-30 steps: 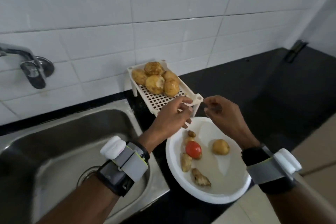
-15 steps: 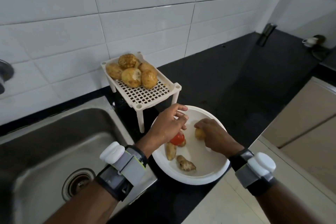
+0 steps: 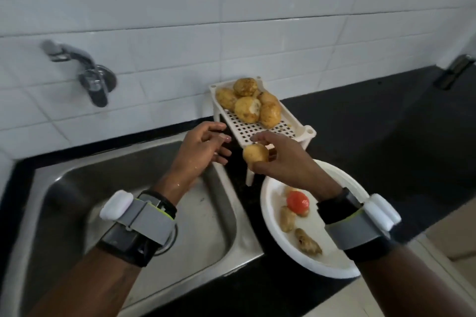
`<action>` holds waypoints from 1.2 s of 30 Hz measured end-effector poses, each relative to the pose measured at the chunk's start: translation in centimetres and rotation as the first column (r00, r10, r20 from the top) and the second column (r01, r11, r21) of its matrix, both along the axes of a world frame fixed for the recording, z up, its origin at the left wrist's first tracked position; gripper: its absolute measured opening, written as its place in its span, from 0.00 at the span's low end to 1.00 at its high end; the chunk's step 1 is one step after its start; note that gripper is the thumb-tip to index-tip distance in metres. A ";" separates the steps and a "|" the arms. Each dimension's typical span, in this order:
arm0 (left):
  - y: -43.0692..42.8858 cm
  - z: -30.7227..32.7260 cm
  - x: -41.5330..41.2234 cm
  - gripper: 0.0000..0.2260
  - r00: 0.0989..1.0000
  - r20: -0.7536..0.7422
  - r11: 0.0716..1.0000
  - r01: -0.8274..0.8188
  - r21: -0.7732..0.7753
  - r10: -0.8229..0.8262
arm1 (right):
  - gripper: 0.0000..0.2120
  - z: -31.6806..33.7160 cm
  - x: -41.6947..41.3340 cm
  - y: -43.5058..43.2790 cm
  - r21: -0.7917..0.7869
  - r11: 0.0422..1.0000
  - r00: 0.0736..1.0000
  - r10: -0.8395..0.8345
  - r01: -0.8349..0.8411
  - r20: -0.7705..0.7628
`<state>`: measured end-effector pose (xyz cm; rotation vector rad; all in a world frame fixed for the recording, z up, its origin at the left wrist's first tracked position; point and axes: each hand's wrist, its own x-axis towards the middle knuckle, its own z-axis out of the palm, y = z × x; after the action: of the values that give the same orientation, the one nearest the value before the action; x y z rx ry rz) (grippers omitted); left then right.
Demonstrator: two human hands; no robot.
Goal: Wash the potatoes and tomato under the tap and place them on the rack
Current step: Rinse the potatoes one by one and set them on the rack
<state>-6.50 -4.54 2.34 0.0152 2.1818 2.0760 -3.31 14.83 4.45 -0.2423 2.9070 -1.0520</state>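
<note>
My right hand [image 3: 288, 159] has its grip closed on a small potato [image 3: 255, 153], fingers curled round its far side and thumb below, held in the air in front of the near end of the rack [image 3: 260, 128] and above the gap between sink [image 3: 144, 183] and plate [image 3: 332, 265]; my left hand [image 3: 203, 148] has an open grip, fingers spread and holding nothing, just beside the potato over the sink's right edge, with wet drops showing on the skin; I judge this potato firm and fairly light, its skin likely slick once wet, so a wrap round its widest part suits it better than a fingertip pinch; the tomato [image 3: 298, 201] lies on the white plate on the dark worktop [image 3: 373, 136], near my right wrist, with a few small brownish pieces beside it; I judge it softer and easily bruised, to be cupped gently; five or so potatoes are already piled at the rack's far end against the tiles; the tap [image 3: 85, 69] sits on the wall to the left, well apart from both hands, and I see no water running.
</note>
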 end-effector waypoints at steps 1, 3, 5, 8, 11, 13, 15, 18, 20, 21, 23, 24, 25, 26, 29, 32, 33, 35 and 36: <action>-2.5 0.0 -0.1 0.10 0.998 -0.012 0.998 -0.062 -0.021 0.061 | 0.26 -0.1 -0.9 -2.5 -0.040 0.998 0.999 0.039 -0.039 0.014; -6.1 0.0 -0.5 0.10 0.987 -0.019 0.986 -0.159 -0.053 0.158 | 0.23 -0.5 -2.1 -5.9 -0.112 0.990 0.995 0.092 -0.088 0.027; -9.4 -0.2 -1.1 0.10 0.965 -0.034 0.960 -0.261 -0.098 0.259 | 0.20 -0.8 -3.0 -9.0 -0.156 0.978 0.990 0.142 -0.136 0.022; -15.0 -0.5 -2.1 0.10 0.890 -0.090 0.878 -0.456 -0.149 0.447 | 0.18 -0.9 -4.3 -14.4 -0.290 0.936 0.969 0.233 -0.201 0.079; -18.0 -0.5 -3.7 0.13 0.811 -0.165 0.780 -0.585 -0.220 0.562 | 0.14 -1.3 -5.6 -18.4 -0.531 0.837 0.945 0.269 -0.133 0.187; -19.5 -0.2 -5.0 0.18 0.784 -0.225 0.735 -0.621 -0.272 0.579 | 0.13 -1.5 -6.5 -20.9 -0.637 0.767 0.912 0.309 -0.071 0.270; -20.0 0.4 -6.1 0.20 0.794 -0.288 0.728 -0.606 -0.321 0.535 | 0.11 -1.7 -7.2 -22.7 -0.714 0.700 0.881 0.334 0.007 0.335; -19.9 1.3 -7.6 0.14 0.798 -0.375 0.704 -0.597 -0.385 0.472 | 0.11 -2.2 -8.1 -24.6 -0.782 0.609 0.844 0.342 0.136 0.413; -19.7 1.6 -8.2 0.12 0.754 -0.442 0.621 -0.654 -0.433 0.485 | 0.12 -2.7 -8.4 -25.5 -0.765 0.627 0.844 0.325 0.145 0.426; -19.8 1.6 -8.5 0.12 0.721 -0.483 0.574 -0.691 -0.439 0.497 | 0.12 -3.0 -8.6 -25.9 -0.748 0.651 0.852 0.310 0.133 0.421; -19.9 1.6 -8.9 0.12 0.671 -0.549 0.514 -0.738 -0.436 0.498 | 0.15 -3.5 -8.7 -26.6 -0.723 0.682 0.868 0.290 0.109 0.404; -20.1 1.5 -9.1 0.12 0.665 -0.562 0.508 -0.743 -0.435 0.492 | 0.16 -3.7 -8.7 -26.9 -0.719 0.688 0.872 0.287 0.100 0.396; -20.1 1.2 -9.2 0.12 0.668 -0.558 0.517 -0.740 -0.430 0.492 | 0.17 -4.0 -8.6 -27.2 -0.724 0.682 0.875 0.287 0.100 0.391; -20.2 1.0 -9.5 0.12 0.672 -0.548 0.539 -0.735 -0.412 0.498 | 0.17 -4.3 -8.6 -27.5 -0.731 0.674 0.877 0.283 0.107 0.389; -20.5 0.3 -9.8 0.14 0.672 -0.480 0.602 -0.732 -0.318 0.564 | 0.16 -5.0 -8.6 -28.0 -0.754 0.643 0.874 0.280 0.137 0.398; -20.8 0.0 -10.0 0.13 0.682 -0.430 0.614 -0.726 -0.308 0.591 | 0.14 -5.5 -8.6 -28.5 -0.764 0.612 0.854 0.271 0.203 0.444; -20.8 0.1 -10.0 0.13 0.684 -0.423 0.618 -0.725 -0.305 0.594 | 0.14 -5.7 -8.6 -28.7 -0.764 0.605 0.846 0.270 0.222 0.460; -20.8 0.3 -10.0 0.13 0.683 -0.429 0.608 -0.727 -0.319 0.591 | 0.16 -6.0 -8.5 -28.8 -0.763 0.599 0.834 0.272 0.244 0.480; -20.8 0.4 -10.0 0.13 0.680 -0.437 0.590 -0.731 -0.342 0.589 | 0.16 -6.2 -8.5 -28.9 -0.764 0.594 0.830 0.275 0.251 0.486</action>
<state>-16.52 -25.35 2.70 -0.7339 3.2348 1.7535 -11.82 -14.12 -1.74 0.0474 1.7122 -1.9827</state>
